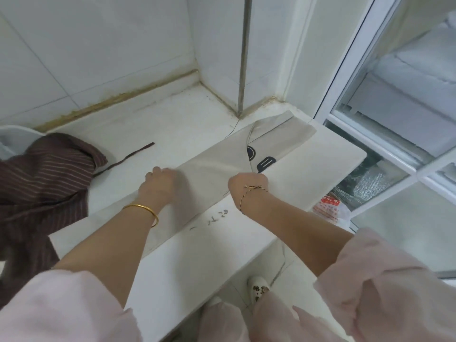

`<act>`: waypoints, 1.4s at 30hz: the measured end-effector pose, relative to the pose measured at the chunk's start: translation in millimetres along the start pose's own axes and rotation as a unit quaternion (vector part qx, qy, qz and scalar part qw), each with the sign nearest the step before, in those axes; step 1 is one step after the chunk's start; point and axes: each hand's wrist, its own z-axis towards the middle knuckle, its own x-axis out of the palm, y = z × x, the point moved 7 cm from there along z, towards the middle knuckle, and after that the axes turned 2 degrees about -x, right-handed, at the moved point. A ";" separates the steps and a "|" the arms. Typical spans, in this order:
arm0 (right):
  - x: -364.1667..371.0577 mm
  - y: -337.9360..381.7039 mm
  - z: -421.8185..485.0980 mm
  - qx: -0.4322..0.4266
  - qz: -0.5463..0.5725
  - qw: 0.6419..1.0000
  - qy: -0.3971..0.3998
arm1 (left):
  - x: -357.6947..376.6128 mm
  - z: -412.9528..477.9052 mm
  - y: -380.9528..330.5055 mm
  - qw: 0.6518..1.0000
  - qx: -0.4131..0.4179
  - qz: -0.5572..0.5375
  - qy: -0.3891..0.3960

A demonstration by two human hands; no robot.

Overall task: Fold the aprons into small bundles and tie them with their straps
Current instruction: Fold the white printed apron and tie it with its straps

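From the head camera I look down on a white worktop (202, 255) set in a tiled corner. The beige apron (212, 166) lies across it as one long, narrow strip, running on a slant from the near left edge up to the far right by the window (345, 95). Its printed end points away from me. I judge it is already folded lengthwise, which is why it lies so flat and slim: a strip like this is ready to be folded or rolled end over end.

Both hands sit on the middle of the strip, close together. My right hand (248, 183) is curled over the cloth where a fold edge runs up to it, and looks to be holding the apron there. My left hand (159, 180) is blurred, its fingers curled down on the cloth at the strip's other edge. I cannot tell whether it pinches or only presses. I take this placing as pinning a crease line across the strip.

The brown striped apron (42, 174) is heaped at the left, partly hanging over the edge, with its strap (128, 156) trailing loose on the worktop. It seems set aside, not yet folded. A red-printed plastic bag (330, 208) sits beyond the right edge.
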 end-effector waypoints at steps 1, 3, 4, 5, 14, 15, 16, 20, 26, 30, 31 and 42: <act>-4.2 12.4 4.4 -0.017 0.019 0.999 -0.019 | 3.6 -1.5 19.1 1.000 -0.020 0.010 0.012; -4.3 39.9 17.1 -0.050 0.021 0.997 -0.049 | 12.8 -9.4 66.0 0.996 -0.079 0.016 0.041; 0.1 43.9 23.4 -0.055 0.015 0.997 -0.061 | 16.7 -11.9 79.0 0.994 -0.091 0.025 0.053; 6.1 56.3 31.7 -0.062 0.013 0.996 -0.060 | 22.2 -18.2 99.7 0.991 -0.107 0.035 0.069; 29.2 58.2 65.0 -0.021 0.035 0.998 -0.038 | 23.8 -30.6 142.0 0.983 -0.043 -0.006 0.179; 27.8 57.4 66.2 -0.026 0.027 0.999 -0.036 | 17.4 -33.1 137.4 0.976 -0.026 -0.048 0.212; 28.6 55.0 67.1 -0.036 0.021 0.999 -0.031 | 14.4 -38.8 128.1 0.954 -0.022 -0.140 0.265; 23.3 56.6 56.8 -0.081 0.003 0.996 -0.022 | -12.0 -44.7 79.0 0.792 0.034 -0.466 0.393; 29.4 79.7 2.2 -0.155 0.320 0.919 0.167 | -69.9 -28.9 17.9 0.543 0.026 -0.781 0.307; 44.8 58.3 11.8 -0.063 0.444 0.884 0.134 | -79.0 -14.4 -10.0 0.483 0.034 -0.842 0.238; 44.7 51.6 14.4 -0.037 0.545 0.829 0.118 | -74.2 -8.6 -11.5 0.540 0.039 -0.813 0.214; 60.4 2.0 48.9 0.149 0.636 0.757 -0.017 | 18.6 -1.0 14.6 0.912 -0.024 -0.324 0.249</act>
